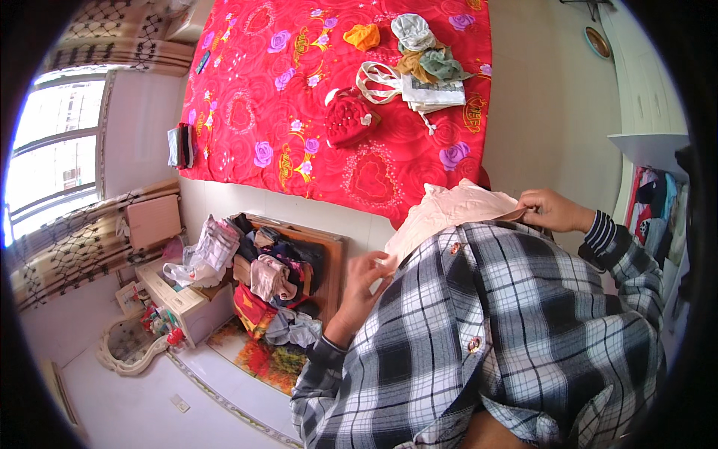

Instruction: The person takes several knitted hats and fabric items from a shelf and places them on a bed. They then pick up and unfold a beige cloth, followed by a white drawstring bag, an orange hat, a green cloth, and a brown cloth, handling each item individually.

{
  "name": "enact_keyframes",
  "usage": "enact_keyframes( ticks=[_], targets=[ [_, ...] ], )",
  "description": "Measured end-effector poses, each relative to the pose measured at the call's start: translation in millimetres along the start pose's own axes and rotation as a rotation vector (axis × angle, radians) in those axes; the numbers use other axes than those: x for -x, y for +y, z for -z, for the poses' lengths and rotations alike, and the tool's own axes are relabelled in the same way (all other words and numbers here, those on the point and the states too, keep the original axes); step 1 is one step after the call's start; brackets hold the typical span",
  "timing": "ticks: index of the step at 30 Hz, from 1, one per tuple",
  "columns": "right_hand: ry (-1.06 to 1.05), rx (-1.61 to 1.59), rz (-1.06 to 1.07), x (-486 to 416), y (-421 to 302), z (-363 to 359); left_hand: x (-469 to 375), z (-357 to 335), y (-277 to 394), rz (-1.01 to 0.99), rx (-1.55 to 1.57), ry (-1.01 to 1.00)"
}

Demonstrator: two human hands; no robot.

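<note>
A pale pink cloth garment hangs spread in front of my checked shirt, beside the near edge of the bed. My right hand pinches its right edge between thumb and fingers. My left hand is at its lower left corner, with thumb and fingertips closed on the cloth. The garment's lower part is hidden behind my body. Ahead, the bed is covered with a red floral bedspread. On it lie a dark red knitted hat and a white cloth bag with looped handles.
Crumpled cloths and an orange cloth lie farther back on the bed. Left of me, piled clothes cover a wooden piece of furniture near a white dresser. An open wardrobe with clothes stands at right.
</note>
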State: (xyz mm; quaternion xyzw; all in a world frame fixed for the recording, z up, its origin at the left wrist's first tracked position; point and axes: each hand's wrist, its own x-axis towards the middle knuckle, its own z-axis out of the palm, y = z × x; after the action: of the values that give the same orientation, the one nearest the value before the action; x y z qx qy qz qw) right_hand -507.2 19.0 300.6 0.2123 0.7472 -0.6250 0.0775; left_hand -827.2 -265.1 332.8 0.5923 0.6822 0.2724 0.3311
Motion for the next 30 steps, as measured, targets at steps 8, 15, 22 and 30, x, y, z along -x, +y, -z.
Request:
enact_keyframes(
  ticks=[8,15,22,30],
  targets=[
    [-0.099,-0.71,-0.322,-46.8,24.2,40.9,-63.9,38.0,-29.1,0.101,-0.055,0.039],
    [0.091,-0.892,-0.31,-76.6,3.0,68.4,-113.3,54.8,-39.2,0.401,0.604,-0.009],
    [0.12,-0.685,-0.335,-67.1,-11.7,90.6,-116.0,67.5,-30.7,0.31,0.73,0.042],
    [0.09,-0.544,-0.073,-60.2,-29.1,98.5,-121.5,89.3,-29.4,0.244,0.613,-0.097]
  ],
)
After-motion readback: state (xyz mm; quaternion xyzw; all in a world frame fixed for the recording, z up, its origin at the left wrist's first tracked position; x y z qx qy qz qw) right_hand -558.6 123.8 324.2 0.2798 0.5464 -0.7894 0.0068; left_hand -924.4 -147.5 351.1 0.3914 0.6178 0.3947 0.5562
